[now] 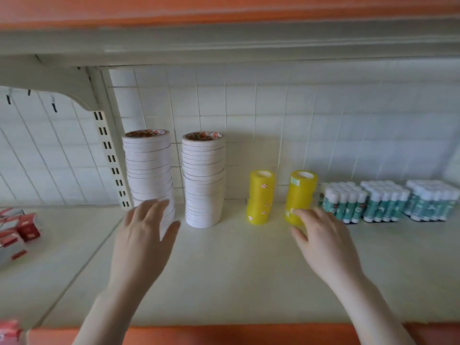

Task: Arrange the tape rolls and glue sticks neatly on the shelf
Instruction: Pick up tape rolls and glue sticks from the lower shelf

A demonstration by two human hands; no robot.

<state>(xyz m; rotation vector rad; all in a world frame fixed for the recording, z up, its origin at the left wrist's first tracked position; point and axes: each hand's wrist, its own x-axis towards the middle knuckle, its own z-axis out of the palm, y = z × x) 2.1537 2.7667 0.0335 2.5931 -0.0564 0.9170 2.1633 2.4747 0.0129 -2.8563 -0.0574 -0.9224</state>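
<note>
The shelf looked like matt, cream-painted metal with a glossy orange front lip. The white tape stacks appeared papery and dull; the yellow tape rolls were shiny, translucent plastic. The glue sticks seemed smooth plastic.

Head view looks down, close, onto shelf.

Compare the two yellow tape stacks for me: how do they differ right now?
The left yellow stack stands free, untouched; the right yellow stack has the right hand at its base, fingers and thumb either side. The left one shows small red-and-white stickers down its side; the right one has a green label near the top. Both are upright, similar in height, on the shelf near the back wall.
</note>
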